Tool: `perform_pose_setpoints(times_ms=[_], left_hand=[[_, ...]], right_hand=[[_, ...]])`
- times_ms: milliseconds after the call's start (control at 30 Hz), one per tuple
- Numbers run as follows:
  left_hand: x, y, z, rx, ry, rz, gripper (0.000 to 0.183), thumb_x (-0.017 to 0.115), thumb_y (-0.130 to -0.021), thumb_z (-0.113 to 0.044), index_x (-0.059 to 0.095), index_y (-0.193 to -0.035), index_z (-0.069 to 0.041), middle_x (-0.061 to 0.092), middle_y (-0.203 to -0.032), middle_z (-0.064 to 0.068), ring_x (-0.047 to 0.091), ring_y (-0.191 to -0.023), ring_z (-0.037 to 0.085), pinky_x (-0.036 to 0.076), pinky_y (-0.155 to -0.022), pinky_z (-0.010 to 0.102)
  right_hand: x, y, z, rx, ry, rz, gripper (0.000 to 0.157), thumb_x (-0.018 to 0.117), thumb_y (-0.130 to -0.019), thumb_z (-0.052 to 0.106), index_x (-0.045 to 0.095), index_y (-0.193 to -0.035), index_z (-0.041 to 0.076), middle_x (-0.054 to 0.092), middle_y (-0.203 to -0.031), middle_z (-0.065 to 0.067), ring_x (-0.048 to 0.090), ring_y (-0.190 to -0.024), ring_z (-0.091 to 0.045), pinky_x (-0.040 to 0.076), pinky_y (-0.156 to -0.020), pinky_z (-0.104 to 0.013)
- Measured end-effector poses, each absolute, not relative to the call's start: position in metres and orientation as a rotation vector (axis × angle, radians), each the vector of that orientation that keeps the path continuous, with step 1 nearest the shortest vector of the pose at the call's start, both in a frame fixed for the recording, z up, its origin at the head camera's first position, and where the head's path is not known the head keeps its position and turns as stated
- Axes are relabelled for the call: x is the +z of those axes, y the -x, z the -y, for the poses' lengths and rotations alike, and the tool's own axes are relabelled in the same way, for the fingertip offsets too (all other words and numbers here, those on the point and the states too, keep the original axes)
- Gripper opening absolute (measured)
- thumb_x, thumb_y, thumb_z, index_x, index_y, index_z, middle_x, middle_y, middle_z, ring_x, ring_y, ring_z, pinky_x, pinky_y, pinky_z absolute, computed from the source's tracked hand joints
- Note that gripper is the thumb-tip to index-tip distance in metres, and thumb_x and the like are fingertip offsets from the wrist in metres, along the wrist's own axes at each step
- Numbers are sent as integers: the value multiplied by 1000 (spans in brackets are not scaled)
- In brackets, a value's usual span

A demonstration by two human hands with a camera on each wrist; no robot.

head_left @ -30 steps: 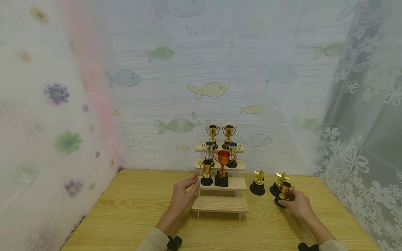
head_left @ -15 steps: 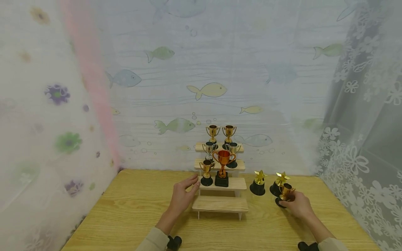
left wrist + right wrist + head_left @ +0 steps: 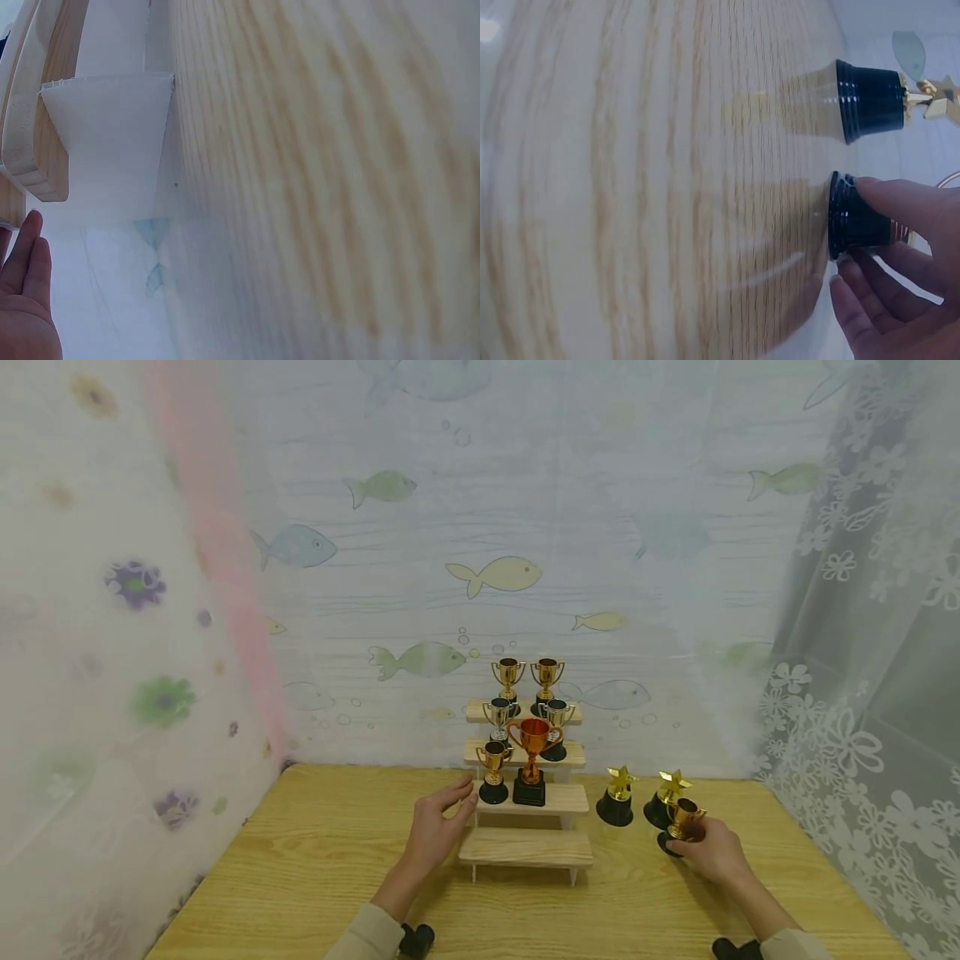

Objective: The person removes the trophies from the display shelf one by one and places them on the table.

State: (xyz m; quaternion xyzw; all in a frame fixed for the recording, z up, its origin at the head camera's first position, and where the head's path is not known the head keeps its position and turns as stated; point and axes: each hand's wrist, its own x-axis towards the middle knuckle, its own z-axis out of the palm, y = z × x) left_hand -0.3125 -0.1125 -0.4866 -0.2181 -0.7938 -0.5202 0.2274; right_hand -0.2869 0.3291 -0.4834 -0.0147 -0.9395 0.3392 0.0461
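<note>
A small gold trophy cup [image 3: 684, 814] with a black base stands at the right, pinched by my right hand [image 3: 716, 853]. In the right wrist view its black base [image 3: 859, 217] shows between the thumb and fingers; the cup is mostly hidden behind the hand. Directly behind it is a gold star trophy [image 3: 671, 789], with another star trophy [image 3: 617, 806] to its left. My left hand [image 3: 437, 828], fingers extended, is at the left side of a tiered wooden stand [image 3: 525, 850]. Its fingertips lie by the third tier's end; whether they touch it I cannot tell.
On the stand's upper tiers are gold cups [image 3: 547, 675], silver cups [image 3: 498, 717], another gold cup [image 3: 494, 764] and a larger orange-red cup [image 3: 532, 747]. The lowest tier is bare wood. Behind the wooden table [image 3: 315, 852] hangs a fish-print curtain [image 3: 420, 552].
My right hand and the gold trophy cup have shifted very slightly to the right since a second ago. My left hand and the stand have stayed in place.
</note>
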Motion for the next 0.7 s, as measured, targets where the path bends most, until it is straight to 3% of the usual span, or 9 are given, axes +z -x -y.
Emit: perform_pose_setpoints(times_ms=[700], left_hand=[[-487,313,113,-1425,584,2205,34,66,-102,-21,71,-126,3,64,-136,18,61,-127,34,53,-100,51]], right_hand=[[-483,282,-330,1035,28,2855,48,81,-87,19,62,-113,-17,70,-101,-26,68,-94,-43,54,-85,-58]])
